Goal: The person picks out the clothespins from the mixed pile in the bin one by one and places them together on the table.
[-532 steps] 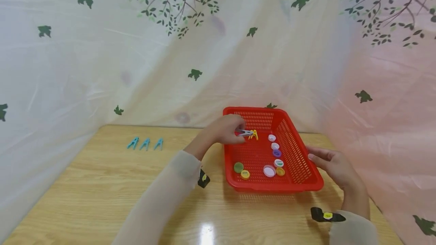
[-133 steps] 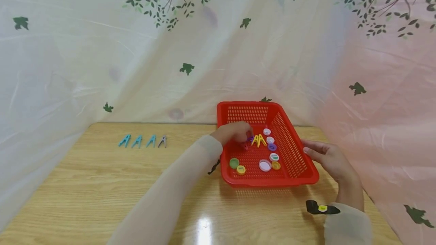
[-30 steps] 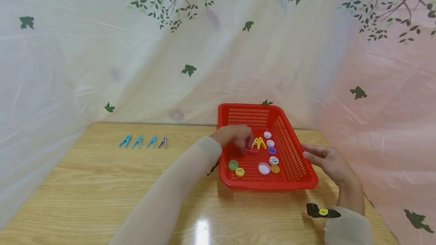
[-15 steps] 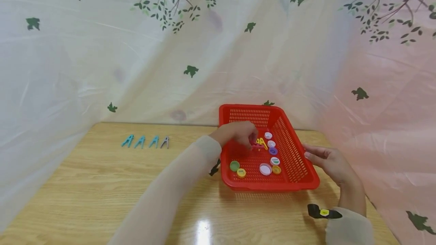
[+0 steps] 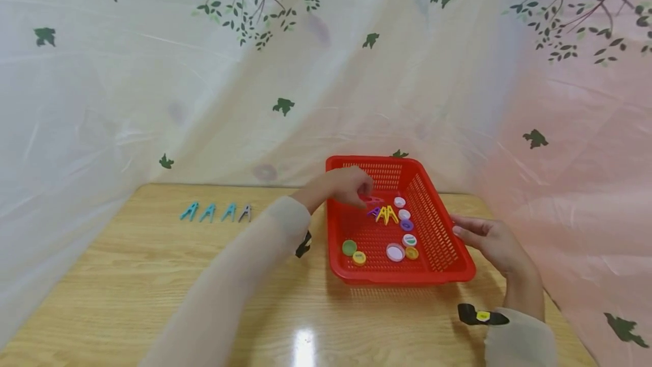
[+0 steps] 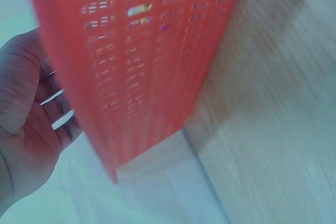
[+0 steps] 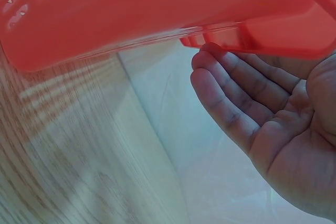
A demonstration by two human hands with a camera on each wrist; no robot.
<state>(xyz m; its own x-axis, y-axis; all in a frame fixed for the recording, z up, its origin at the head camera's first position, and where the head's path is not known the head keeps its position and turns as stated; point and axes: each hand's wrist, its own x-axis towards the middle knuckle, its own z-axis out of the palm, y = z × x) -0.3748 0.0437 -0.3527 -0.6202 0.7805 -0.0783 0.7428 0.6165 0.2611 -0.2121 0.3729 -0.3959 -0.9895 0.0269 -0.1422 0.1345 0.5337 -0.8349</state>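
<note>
In the head view my left hand [image 5: 351, 186] is over the left side of a red plastic basket [image 5: 407, 277], pinching a pink clothespin [image 5: 374, 200]. The left wrist view has this hand [image 6: 26, 114] beyond the basket's slotted wall [image 6: 142, 77], its fingertips and the clothespin hidden. My right hand [image 5: 496, 242] holds the basket's right rim, thumb above; in the right wrist view its fingers [image 7: 231, 98] lie under the rim. Two yellow clothespins [image 5: 387, 215] and a purple clothespin [image 5: 374, 212] lie on the basket floor beside several bottle caps [image 5: 395, 252].
Three blue clothespins [image 5: 207, 212] and one grey clothespin [image 5: 245, 212] stand in a row at the back left of the wooden table [image 5: 153, 287]. A white curtain [image 5: 229, 101] printed with leaves hangs behind the table and along its sides.
A grey clothespin has joined the blue row since the oldest frame. Within the last second my left hand has lifted the pink clothespin up and left, uncovering the purple one. The right hand stays put.
</note>
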